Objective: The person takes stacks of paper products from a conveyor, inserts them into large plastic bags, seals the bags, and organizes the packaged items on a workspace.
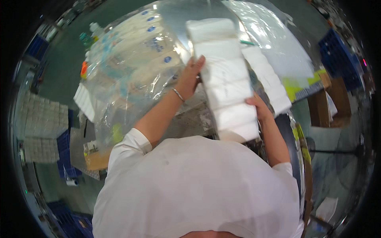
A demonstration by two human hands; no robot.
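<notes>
I hold a long stack of white tissue packs (pixel 226 75) upright in front of me with both hands. My left hand (pixel 190 77) presses against its left side, a thin bracelet on that wrist. My right hand (pixel 258 108) grips its lower right edge. A second row of white packs (pixel 266 79) lies just right of the stack on the table. Left of the stack lies a large clear plastic bag (pixel 135 67) filled with wrapped packs with blue marks.
Clear plastic sheeting (pixel 274 43) covers the table at the back right. Blue crates (pixel 337 55) stand at the far right, more blue crates (pixel 65 158) at the lower left beside stacked white packs (pixel 41 119). A cardboard box (pixel 327 103) sits at the right.
</notes>
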